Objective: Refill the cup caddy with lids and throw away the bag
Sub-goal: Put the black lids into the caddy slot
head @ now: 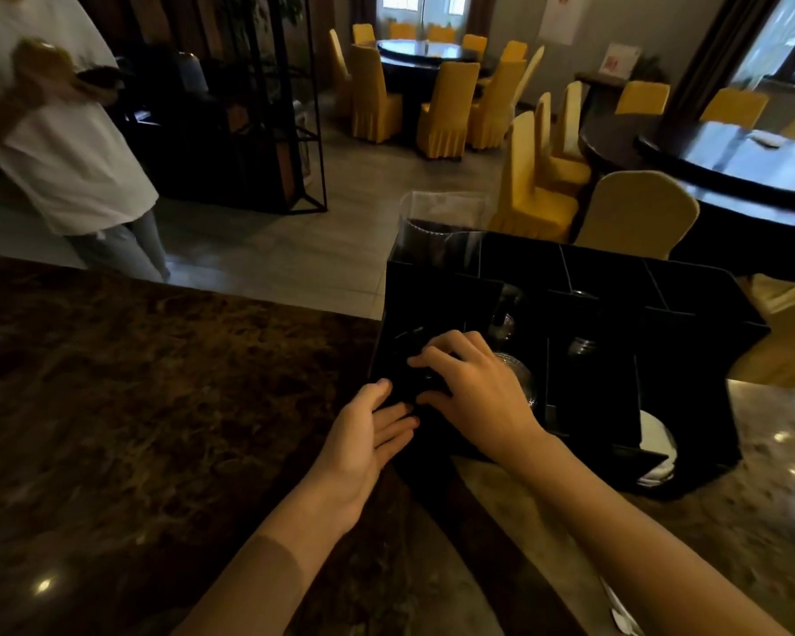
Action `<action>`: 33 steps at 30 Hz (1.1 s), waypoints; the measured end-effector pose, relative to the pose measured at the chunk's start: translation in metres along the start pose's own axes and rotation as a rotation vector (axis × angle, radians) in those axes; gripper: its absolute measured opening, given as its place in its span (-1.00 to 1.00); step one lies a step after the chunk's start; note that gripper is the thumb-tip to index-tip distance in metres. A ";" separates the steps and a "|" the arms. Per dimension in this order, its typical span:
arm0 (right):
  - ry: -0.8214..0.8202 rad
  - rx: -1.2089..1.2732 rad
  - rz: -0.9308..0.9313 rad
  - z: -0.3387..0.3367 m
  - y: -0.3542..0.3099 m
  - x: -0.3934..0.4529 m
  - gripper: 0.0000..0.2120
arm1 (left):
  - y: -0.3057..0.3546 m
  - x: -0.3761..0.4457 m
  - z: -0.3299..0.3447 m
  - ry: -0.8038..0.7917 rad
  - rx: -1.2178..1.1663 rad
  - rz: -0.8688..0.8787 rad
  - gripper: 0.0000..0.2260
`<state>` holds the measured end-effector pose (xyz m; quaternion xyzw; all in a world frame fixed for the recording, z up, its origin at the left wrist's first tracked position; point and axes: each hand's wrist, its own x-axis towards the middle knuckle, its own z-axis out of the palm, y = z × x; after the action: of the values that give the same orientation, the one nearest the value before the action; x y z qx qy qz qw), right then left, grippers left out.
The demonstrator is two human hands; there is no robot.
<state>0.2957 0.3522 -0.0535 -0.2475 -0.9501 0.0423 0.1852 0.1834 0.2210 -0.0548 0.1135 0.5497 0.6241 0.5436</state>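
A black, box-shaped cup caddy with open compartments (689, 314) stands on the dark brown marbled stone counter (134, 406), at about three o'clock from the counter's middle. The right hand (473, 387) lies palm-down over the caddy's near-left compartment, fingers curled onto a stack of dark round lids (409, 355); whether it truly grips them I cannot tell. The left hand (368, 433), at seven o'clock from the right, is spread open and flat against the caddy's front, holding nothing. A clear plastic bag (441, 222) rises from the far-left compartment, at twelve o'clock from the hands. White lids (657, 442) sit in the near-right slot.
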 end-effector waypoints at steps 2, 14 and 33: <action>-0.013 0.021 -0.007 -0.001 0.001 0.001 -0.58 | -0.001 0.000 0.000 -0.007 0.015 -0.001 -0.53; 0.009 0.064 -0.014 -0.035 -0.008 -0.030 -0.54 | -0.018 -0.027 0.003 0.024 0.557 0.314 -0.58; 0.075 0.159 0.830 -0.081 -0.005 -0.332 -0.48 | -0.162 -0.088 0.084 -0.756 1.289 0.426 -0.50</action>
<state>0.5922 0.1853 -0.0872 -0.5955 -0.7562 0.1774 0.2052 0.3692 0.1660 -0.1147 0.7155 0.5477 0.1913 0.3892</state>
